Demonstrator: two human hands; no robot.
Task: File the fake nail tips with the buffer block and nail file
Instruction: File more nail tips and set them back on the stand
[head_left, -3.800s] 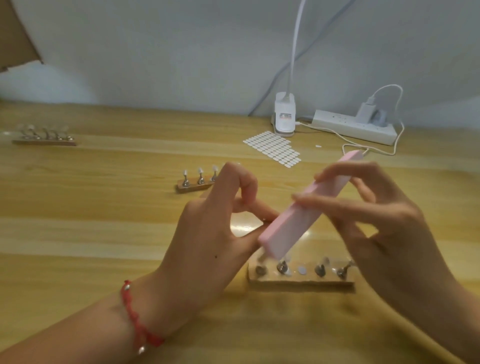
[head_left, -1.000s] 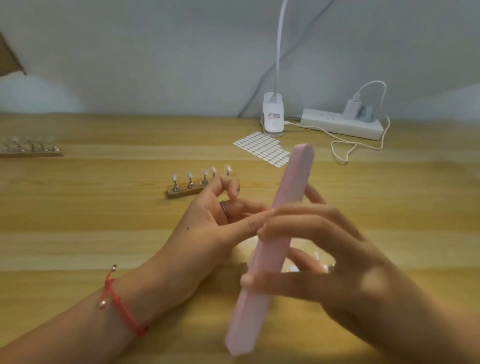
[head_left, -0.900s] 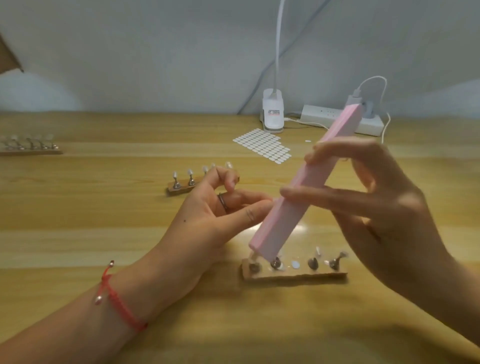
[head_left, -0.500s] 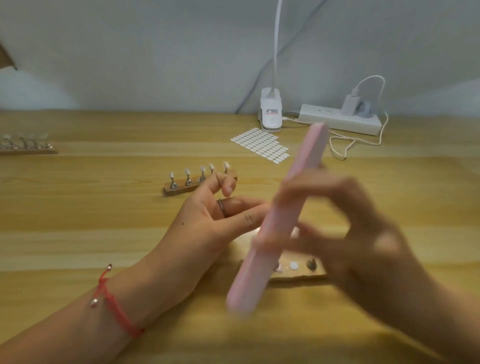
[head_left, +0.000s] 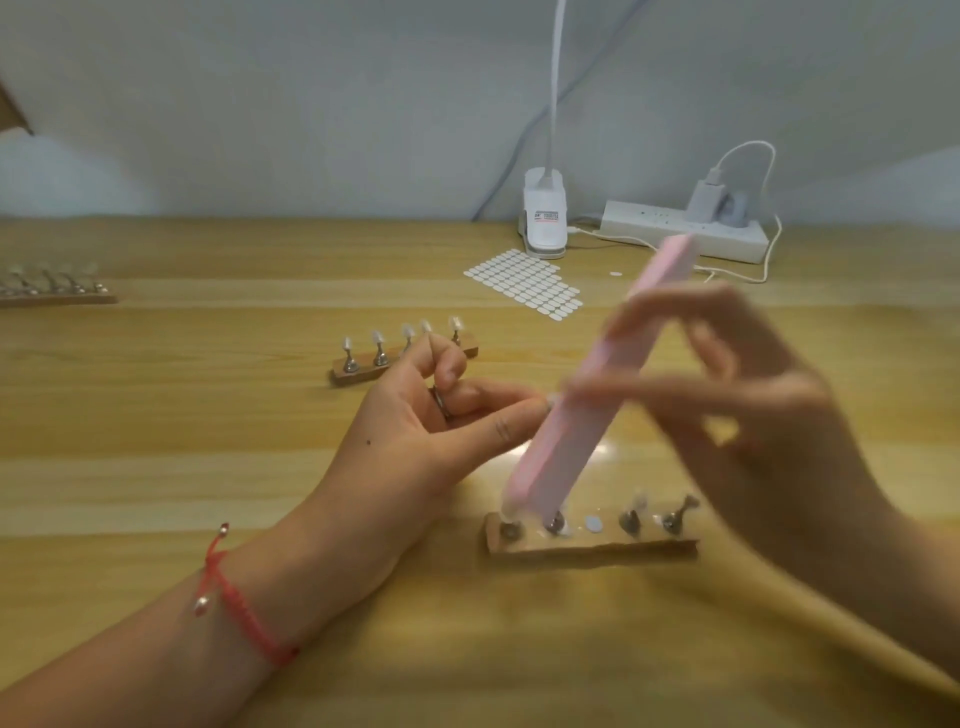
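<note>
Filing looks underway, not near done: left hand (head_left: 431, 421) pinches a nail tip (head_left: 552, 398) against the pink buffer block (head_left: 587, 415), which the blurred right hand (head_left: 737, 400) grips tilted above the near stand (head_left: 597, 545) on the table (head_left: 208, 441); five-tip stand (head_left: 363, 370) behind looks pending, no nail file visible.

A nail-craft workspace: wooden tabletop (head_left: 208, 441), clip lamp (head_left: 544, 223), power strip (head_left: 670, 228), nail-tip stands (head_left: 402, 358).
</note>
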